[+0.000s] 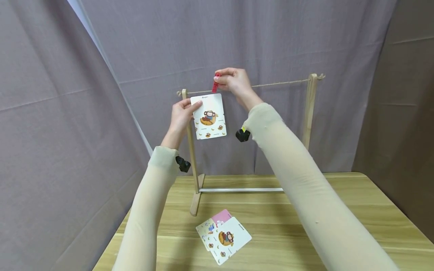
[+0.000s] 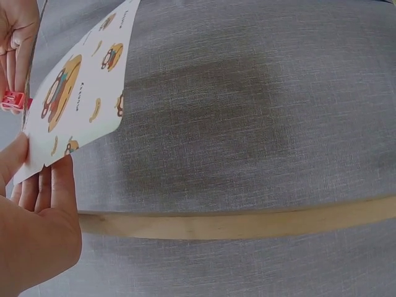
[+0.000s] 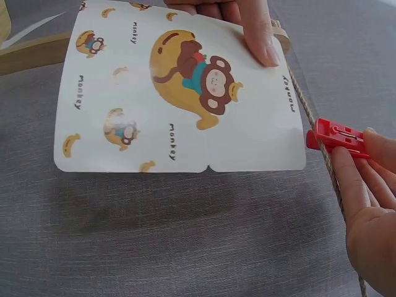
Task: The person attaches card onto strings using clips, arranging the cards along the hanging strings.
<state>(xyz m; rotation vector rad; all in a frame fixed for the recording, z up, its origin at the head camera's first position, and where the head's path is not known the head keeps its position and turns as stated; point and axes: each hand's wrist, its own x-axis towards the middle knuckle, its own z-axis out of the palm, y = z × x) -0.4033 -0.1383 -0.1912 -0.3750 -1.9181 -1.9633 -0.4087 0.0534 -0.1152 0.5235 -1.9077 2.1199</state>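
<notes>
While I watch from afar through the head view, the left hand pinches the monkey card near its upper left edge, thumb on the printed face and fingers behind, so most of the card extends to the right of that grip and below it. I have the right hand pinching a red clip at the string, just beside the card's top edge; whether its tips touch the card, I can't quite tell

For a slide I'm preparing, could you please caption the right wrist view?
Left hand holding a monkey card while the right hand pinches a red clip at the rope.
</notes>
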